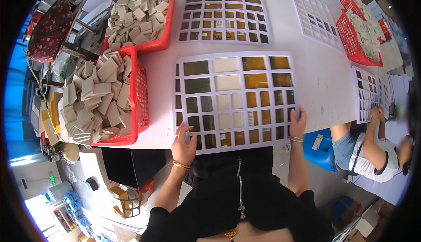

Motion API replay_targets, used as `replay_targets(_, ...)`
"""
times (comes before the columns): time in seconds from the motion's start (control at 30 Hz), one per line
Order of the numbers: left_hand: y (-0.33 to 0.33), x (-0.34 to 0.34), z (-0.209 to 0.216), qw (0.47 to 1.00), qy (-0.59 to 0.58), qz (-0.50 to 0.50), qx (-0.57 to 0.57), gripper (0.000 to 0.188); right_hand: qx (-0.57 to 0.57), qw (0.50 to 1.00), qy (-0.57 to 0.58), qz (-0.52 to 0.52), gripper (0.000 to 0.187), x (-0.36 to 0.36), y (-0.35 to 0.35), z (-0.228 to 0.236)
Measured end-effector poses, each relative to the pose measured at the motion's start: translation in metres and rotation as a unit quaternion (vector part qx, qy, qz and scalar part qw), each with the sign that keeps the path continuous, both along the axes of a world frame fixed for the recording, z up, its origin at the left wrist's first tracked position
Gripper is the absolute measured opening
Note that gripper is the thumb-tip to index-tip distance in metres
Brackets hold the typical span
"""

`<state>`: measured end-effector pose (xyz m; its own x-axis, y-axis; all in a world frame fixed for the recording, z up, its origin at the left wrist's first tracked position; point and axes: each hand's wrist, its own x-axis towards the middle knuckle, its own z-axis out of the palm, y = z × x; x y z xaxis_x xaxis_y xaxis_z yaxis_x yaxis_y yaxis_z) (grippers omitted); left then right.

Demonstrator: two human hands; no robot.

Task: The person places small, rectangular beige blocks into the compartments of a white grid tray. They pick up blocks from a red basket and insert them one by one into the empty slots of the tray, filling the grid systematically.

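A white grid tray (245,146) lies near the table's front edge, right before me. Several cream tiles (227,83) fill the second main column of its compartments; the others show dark green or amber surfaces. My left hand (184,147) holds the tray's near left corner, its fingers bent over the rim. On the opposite side, my right hand (297,122) grips the right edge between thumb and fingers. Part of the left hand covers compartments at that corner.
Two red baskets (141,97) heaped with pale tiles stand at the left. Another grid tray (224,42) lies beyond mine. At the right are more grid trays (316,18), red baskets (351,40) of pale pieces, and a seated person (372,154) with hands at a tray.
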<state>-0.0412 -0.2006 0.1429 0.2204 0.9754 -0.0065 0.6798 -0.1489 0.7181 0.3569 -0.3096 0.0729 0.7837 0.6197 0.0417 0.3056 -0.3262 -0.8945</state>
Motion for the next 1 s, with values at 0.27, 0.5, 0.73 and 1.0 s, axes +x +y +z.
replay_targets(0.27,0.001,0.112,0.03,0.961,-0.153,-0.205,-0.106,0.044,-0.207,0.947,-0.198,-0.147,0.049,0.2,-0.069,0.042)
replay_targets(0.5,0.018,0.146,0.053,0.941,-0.213,-0.252,0.076,0.04,-0.263,0.793,-0.501,-0.228,0.07,0.334,-0.123,0.08)
replay_targets(0.73,0.104,-0.03,0.099,0.956,0.108,0.076,0.262,0.02,-0.042,0.964,-0.246,-0.088,0.057,0.218,-0.048,0.055)
replay_targets(1.0,0.154,-0.13,0.082,0.932,0.333,0.12,-0.079,0.062,0.048,0.983,-0.156,0.079,0.045,0.127,0.053,0.069)
